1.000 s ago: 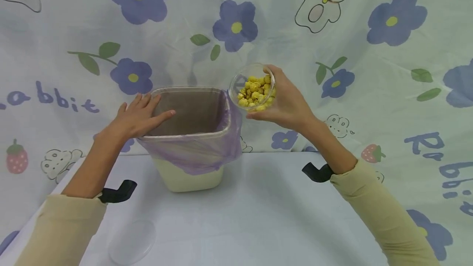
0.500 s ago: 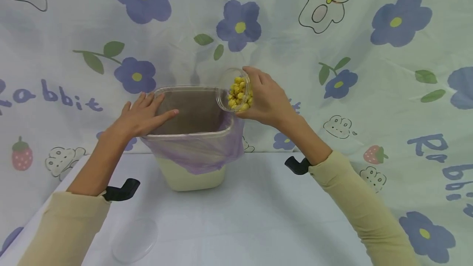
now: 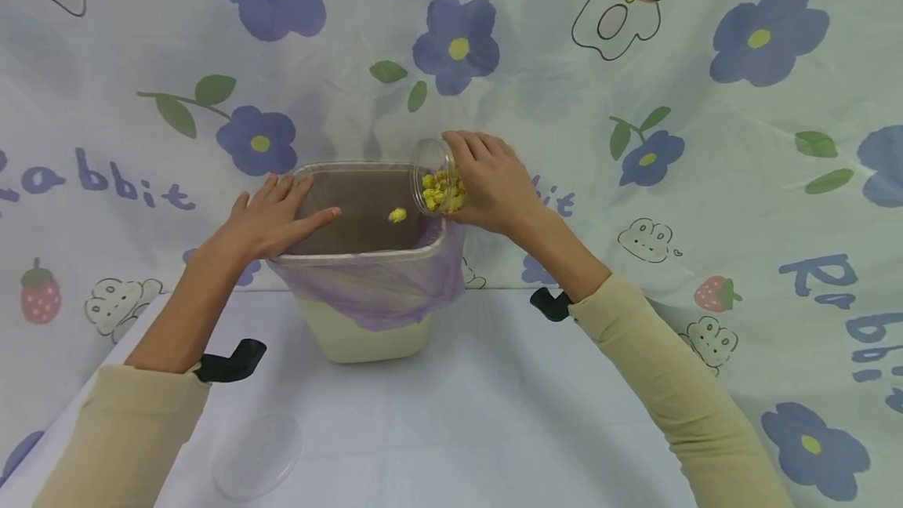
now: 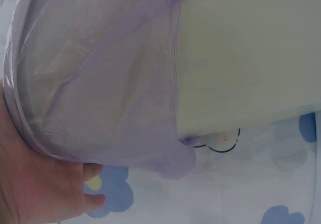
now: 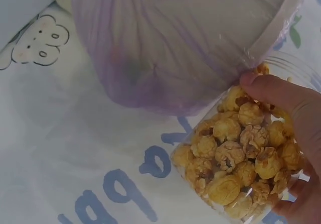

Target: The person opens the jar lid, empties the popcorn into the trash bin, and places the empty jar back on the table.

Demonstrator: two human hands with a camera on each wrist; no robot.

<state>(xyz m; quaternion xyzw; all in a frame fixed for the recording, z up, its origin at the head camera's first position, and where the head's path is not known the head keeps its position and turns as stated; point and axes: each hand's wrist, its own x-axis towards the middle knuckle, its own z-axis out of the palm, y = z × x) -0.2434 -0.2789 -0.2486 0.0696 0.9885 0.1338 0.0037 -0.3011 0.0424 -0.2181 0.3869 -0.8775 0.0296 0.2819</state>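
Right hand grips a clear jar, tipped further over the bin near the far edge of the bench; one popcorn piece drops: pouring seems begun. Left hand, fingers straight, touches the bin.

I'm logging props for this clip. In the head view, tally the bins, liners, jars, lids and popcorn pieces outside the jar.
Bin: 1
Purple liner: 1
Clear jar: 1
Clear lid: 1
Popcorn piece outside the jar: 1
Total: 5
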